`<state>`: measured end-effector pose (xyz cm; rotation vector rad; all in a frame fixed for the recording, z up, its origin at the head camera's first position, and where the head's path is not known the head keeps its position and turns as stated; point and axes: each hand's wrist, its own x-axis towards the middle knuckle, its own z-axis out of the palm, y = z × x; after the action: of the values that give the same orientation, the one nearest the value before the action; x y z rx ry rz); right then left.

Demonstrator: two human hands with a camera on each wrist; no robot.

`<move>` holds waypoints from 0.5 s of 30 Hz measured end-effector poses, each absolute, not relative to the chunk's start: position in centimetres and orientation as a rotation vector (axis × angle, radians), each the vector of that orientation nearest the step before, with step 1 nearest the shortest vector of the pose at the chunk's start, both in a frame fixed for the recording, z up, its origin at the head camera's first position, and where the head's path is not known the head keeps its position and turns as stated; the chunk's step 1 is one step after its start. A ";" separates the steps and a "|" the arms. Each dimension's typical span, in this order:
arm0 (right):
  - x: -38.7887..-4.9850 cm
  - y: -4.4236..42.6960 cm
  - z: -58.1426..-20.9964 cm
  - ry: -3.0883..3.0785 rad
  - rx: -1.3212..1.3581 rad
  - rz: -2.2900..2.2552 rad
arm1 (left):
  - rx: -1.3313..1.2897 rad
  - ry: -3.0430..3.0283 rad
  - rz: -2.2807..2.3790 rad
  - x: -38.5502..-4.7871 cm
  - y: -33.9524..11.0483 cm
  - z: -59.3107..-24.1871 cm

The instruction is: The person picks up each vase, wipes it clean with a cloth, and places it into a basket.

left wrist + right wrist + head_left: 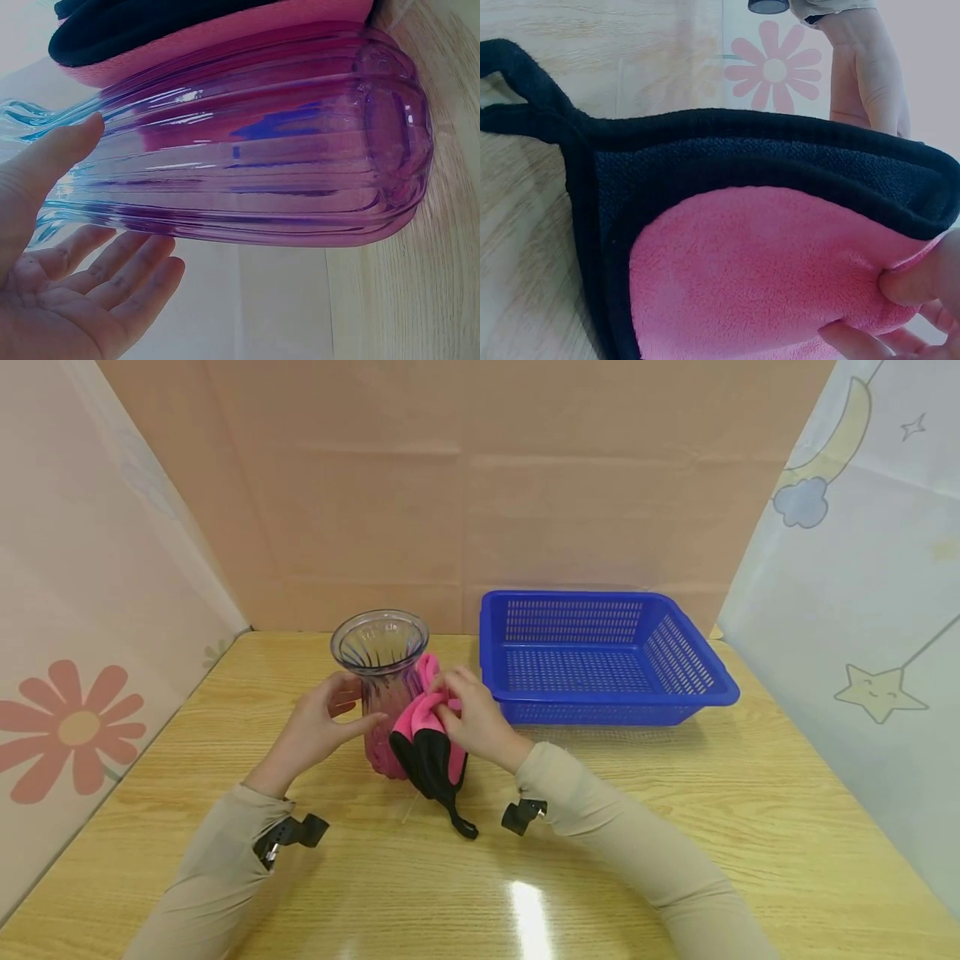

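A tall ribbed glass vase [388, 693], clear at the flared rim and pink-purple below, stands upright on the table. My left hand [318, 722] is around its left side. In the left wrist view that hand [82, 277] has its thumb across the vase [285, 150] near the neck; the other fingers are loosely bent along its edge, and firm contact is unclear. My right hand [476, 714] pinches a pink cloth with black trim and a hanging loop [431, 760], bunched in front of the vase's right side. The right wrist view shows the cloth [742, 262] up close between thumb and fingers.
A blue plastic basket [607, 712] with slotted walls stands at the back right of the wooden table [637, 810]. Brown paper [465, 493] covers the back wall, and printed sheets stand at both sides. A black strap is on each wrist.
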<state>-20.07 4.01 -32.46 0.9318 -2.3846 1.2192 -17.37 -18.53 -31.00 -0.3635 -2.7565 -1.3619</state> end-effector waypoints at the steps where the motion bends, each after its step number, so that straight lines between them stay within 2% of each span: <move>1: -20.0 4.0 -32.5 -2.388 0.930 1.216 | -0.363 -2.757 -1.361 -17.4 -18.5 -31.0; 15: -20.0 4.3 -33.3 -2.476 0.896 1.155 | -0.362 -2.763 -1.360 -17.4 -18.5 -30.9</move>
<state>-20.01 4.30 -33.35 0.8961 -2.4757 1.1550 -17.38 -18.48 -30.93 -0.3624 -2.7625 -1.3598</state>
